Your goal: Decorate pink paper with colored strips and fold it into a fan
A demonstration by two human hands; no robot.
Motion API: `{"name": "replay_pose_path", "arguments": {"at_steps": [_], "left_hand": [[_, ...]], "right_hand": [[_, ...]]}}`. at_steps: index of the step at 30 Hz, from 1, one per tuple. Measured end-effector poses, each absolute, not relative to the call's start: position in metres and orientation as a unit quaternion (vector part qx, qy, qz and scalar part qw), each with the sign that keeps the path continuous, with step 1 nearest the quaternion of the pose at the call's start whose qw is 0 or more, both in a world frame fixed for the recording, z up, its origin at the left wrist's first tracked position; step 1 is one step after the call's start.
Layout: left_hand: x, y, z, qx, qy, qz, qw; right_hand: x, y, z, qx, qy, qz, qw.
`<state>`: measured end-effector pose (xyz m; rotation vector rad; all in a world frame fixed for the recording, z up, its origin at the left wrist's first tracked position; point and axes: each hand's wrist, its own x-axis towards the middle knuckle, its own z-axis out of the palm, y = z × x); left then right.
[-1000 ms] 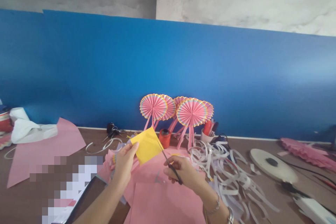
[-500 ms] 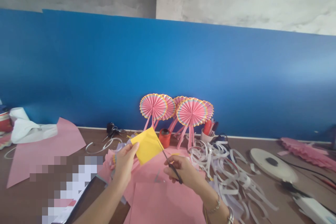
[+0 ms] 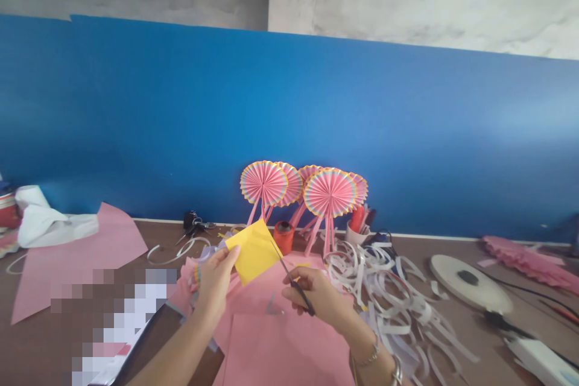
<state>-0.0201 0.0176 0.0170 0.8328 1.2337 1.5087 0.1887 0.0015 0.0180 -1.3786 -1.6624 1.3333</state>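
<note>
Between thumb and fingers, my left hand (image 3: 218, 271) pinches the left edge of a yellow square of paper (image 3: 254, 252), held up at a tilt. A pair of dark-handled scissors (image 3: 298, 289) sits in my right hand (image 3: 316, 292), its fingers wrapped round the handles. The blade points up and left, lying at the paper's right corner. Below both hands, pink paper sheets (image 3: 284, 350) cover the middle of the table. Whether the blades are parted is too small to tell.
Pleated pink paper fans (image 3: 263, 184) stand behind the hands, beside a red container (image 3: 283, 240) and a cup of tools (image 3: 357, 234). Curled white strips (image 3: 398, 295) lie to the right, near a round white disc (image 3: 470, 283). A blue partition (image 3: 289, 108) closes the back.
Almost nothing differs. My hands, the yellow paper and the scissors keep nearly the same places, and the whole view has shifted very slightly.
</note>
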Motion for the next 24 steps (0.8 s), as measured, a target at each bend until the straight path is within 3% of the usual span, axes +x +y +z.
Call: {"name": "replay_pose_path", "arguments": {"at_steps": [24], "left_hand": [[-0.0206,0.0188,0.0142,0.335,0.499,0.621,0.503]], "right_hand": [[0.1882,0.0017,0.0180,-0.517,-0.634,0.487,0.306]]}}
